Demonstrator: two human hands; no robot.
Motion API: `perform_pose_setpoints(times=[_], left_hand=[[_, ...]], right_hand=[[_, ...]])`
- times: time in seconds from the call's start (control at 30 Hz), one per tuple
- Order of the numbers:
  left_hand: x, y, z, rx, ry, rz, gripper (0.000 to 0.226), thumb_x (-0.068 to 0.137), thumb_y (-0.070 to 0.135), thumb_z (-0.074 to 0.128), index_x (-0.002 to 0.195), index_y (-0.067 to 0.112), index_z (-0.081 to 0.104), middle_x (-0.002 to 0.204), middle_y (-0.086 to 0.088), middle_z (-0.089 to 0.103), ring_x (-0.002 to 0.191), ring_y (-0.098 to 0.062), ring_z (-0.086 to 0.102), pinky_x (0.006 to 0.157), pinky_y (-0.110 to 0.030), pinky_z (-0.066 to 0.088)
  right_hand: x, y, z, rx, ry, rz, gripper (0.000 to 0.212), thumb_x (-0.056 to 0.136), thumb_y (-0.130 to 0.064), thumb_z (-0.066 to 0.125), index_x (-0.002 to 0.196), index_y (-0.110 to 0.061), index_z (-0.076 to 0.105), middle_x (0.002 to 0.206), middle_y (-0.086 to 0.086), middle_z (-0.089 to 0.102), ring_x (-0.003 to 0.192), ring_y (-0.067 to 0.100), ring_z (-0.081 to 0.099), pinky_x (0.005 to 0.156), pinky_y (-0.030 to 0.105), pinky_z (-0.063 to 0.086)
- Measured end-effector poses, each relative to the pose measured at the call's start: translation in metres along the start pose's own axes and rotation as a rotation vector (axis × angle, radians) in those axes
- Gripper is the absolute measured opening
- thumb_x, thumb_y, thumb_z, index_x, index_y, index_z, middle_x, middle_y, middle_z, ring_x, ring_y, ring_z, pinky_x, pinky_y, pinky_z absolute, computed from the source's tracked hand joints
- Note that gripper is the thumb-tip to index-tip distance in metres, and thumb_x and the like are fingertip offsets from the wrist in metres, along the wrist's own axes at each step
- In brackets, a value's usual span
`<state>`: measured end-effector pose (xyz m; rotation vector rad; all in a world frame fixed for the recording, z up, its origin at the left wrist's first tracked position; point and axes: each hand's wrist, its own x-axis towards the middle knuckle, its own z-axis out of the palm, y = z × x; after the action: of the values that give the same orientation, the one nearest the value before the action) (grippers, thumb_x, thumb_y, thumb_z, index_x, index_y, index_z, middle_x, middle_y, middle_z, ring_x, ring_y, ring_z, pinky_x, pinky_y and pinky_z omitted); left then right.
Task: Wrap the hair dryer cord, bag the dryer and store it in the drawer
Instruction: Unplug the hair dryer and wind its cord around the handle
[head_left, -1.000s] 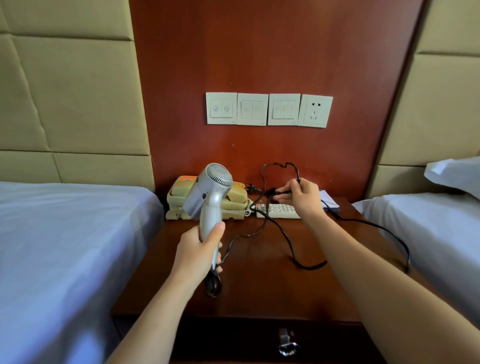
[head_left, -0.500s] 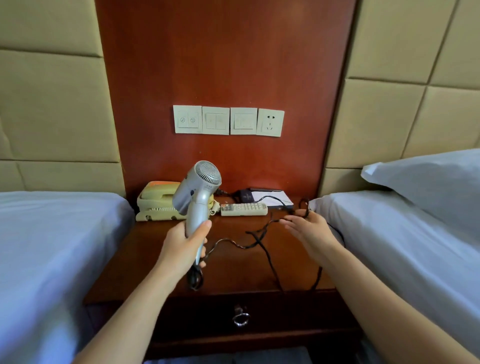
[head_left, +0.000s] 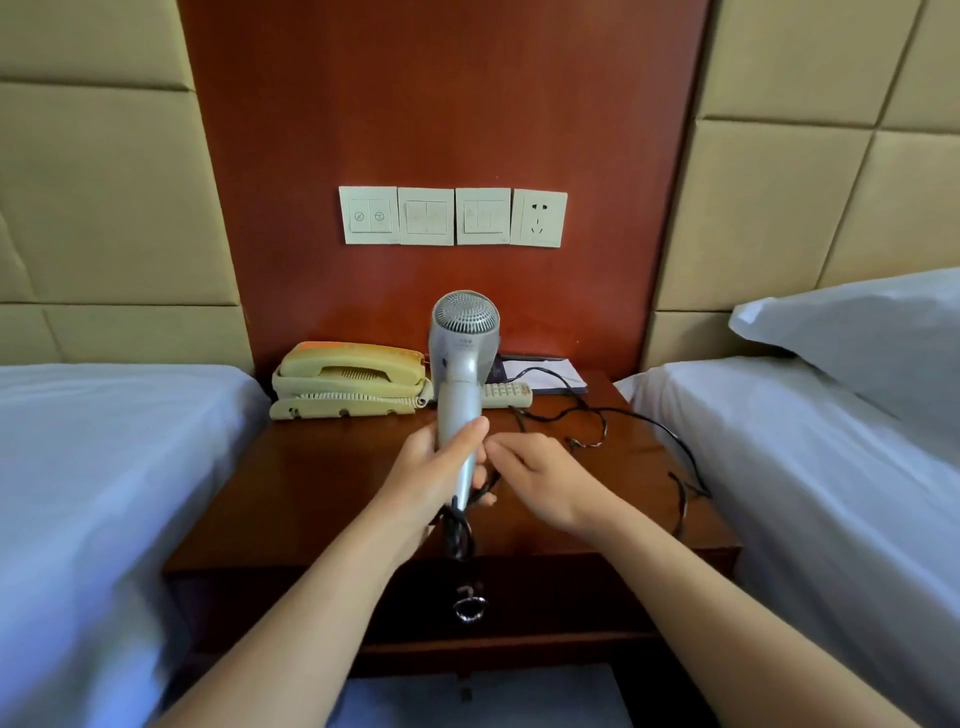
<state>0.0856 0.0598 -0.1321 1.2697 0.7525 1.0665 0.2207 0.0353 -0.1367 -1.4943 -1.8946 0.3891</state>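
Barely begun: left hand (head_left: 434, 480) grips the dryer (head_left: 462, 364), right hand (head_left: 540, 480) pinches its mostly loose cord (head_left: 639, 423); drawer (head_left: 571, 597) shut.

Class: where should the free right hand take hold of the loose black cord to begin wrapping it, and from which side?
Probably right below the hair dryer handle, where the cord leaves it, coming from the right. The left hand holds the handle upright, and the slack trails rightward across the nightstand, beside the right hand.

Nothing is readable (the print on the hair dryer (head_left: 464, 347) is blurred).
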Motion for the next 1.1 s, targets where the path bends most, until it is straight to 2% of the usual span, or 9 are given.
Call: perform_pose_setpoints(times=[0.07, 0.13, 0.27, 0.4, 0.53, 0.77, 0.97, 1.03, 1.1], left_hand=[[0.000, 0.002, -0.002, 0.065, 0.014, 0.026, 0.019, 0.091, 0.023, 0.058, 0.080, 0.009, 0.054, 0.065, -0.001, 0.051, 0.050, -0.010, 0.049, 0.048, -0.022, 0.044], [0.003, 0.003, -0.007, 0.104, 0.051, 0.042, 0.020, 0.091, 0.026, 0.059, 0.078, 0.012, 0.054, 0.064, 0.000, 0.053, 0.054, -0.013, 0.050, 0.055, -0.024, 0.038], [0.009, 0.006, -0.017, -0.060, 0.147, 0.010, 0.017, 0.091, 0.024, 0.059, 0.085, 0.009, 0.055, 0.067, 0.000, 0.052, 0.046, -0.008, 0.052, 0.068, -0.030, 0.048], [0.016, 0.010, -0.028, -0.298, 0.271, -0.006, 0.014, 0.094, 0.017, 0.055, 0.084, 0.007, 0.054, 0.070, -0.003, 0.046, 0.052, -0.012, 0.046, 0.046, -0.021, 0.050], [0.019, 0.013, -0.037, -0.480, 0.435, -0.030, 0.016, 0.094, 0.017, 0.056, 0.081, 0.007, 0.054, 0.069, -0.002, 0.047, 0.052, -0.012, 0.045, 0.043, -0.022, 0.045], [0.027, 0.019, -0.066, -0.444, 0.592, 0.024, 0.015, 0.093, 0.017, 0.056, 0.081, 0.010, 0.052, 0.071, -0.001, 0.046, 0.054, -0.009, 0.044, 0.037, -0.017, 0.038], [0.028, 0.014, -0.098, -0.428, 0.610, -0.002, 0.019, 0.092, 0.006, 0.055, 0.075, 0.010, 0.046, 0.068, -0.001, 0.041, 0.033, -0.002, 0.039, 0.034, -0.015, 0.031], [0.027, 0.012, -0.106, -0.388, 0.599, -0.011, 0.020, 0.091, 0.002, 0.054, 0.076, 0.010, 0.045, 0.068, -0.002, 0.040, 0.031, -0.002, 0.039, 0.033, -0.015, 0.031], [0.025, 0.010, -0.110, -0.325, 0.547, -0.038, 0.018, 0.090, -0.001, 0.054, 0.078, 0.009, 0.045, 0.069, -0.002, 0.040, 0.034, -0.003, 0.040, 0.034, -0.015, 0.031]], right_hand=[[0.000, 0.004, -0.003, 0.000, -0.012, -0.012, 0.039, 0.096, -0.026, 0.044, 0.060, -0.013, 0.053, 0.058, 0.002, 0.052, 0.057, 0.010, 0.046, 0.061, 0.029, 0.039], [-0.001, 0.004, -0.009, 0.008, -0.012, -0.042, 0.046, 0.095, -0.027, 0.049, 0.051, -0.021, 0.042, 0.052, -0.005, 0.038, 0.050, 0.005, 0.034, 0.052, 0.022, 0.028], [-0.003, -0.002, -0.016, 0.025, -0.085, -0.100, 0.049, 0.092, -0.032, 0.055, 0.049, -0.020, 0.036, 0.052, -0.005, 0.029, 0.051, 0.006, 0.026, 0.051, 0.024, 0.023], [-0.003, -0.005, -0.011, -0.096, -0.185, -0.150, 0.044, 0.091, -0.036, 0.056, 0.053, -0.019, 0.040, 0.054, -0.003, 0.034, 0.052, 0.008, 0.030, 0.053, 0.025, 0.027], [-0.004, -0.009, -0.005, -0.196, -0.282, -0.172, 0.044, 0.092, -0.035, 0.055, 0.052, -0.028, 0.038, 0.055, -0.006, 0.039, 0.053, 0.009, 0.036, 0.057, 0.026, 0.031], [-0.006, -0.029, -0.007, -0.174, -0.289, -0.266, 0.044, 0.092, -0.032, 0.055, 0.052, -0.033, 0.036, 0.055, -0.006, 0.037, 0.054, 0.008, 0.036, 0.056, 0.025, 0.031], [-0.009, -0.028, -0.026, -0.180, -0.213, -0.257, 0.037, 0.092, -0.031, 0.055, 0.058, -0.018, 0.047, 0.056, -0.004, 0.039, 0.054, 0.008, 0.034, 0.052, 0.020, 0.027], [-0.007, -0.023, -0.034, -0.201, -0.153, -0.233, 0.038, 0.092, -0.033, 0.054, 0.058, -0.015, 0.048, 0.055, -0.001, 0.040, 0.053, 0.008, 0.034, 0.053, 0.026, 0.030], [-0.006, -0.017, -0.041, -0.250, -0.091, -0.210, 0.040, 0.092, -0.035, 0.054, 0.062, -0.008, 0.054, 0.056, 0.009, 0.046, 0.054, 0.017, 0.039, 0.054, 0.034, 0.035]])
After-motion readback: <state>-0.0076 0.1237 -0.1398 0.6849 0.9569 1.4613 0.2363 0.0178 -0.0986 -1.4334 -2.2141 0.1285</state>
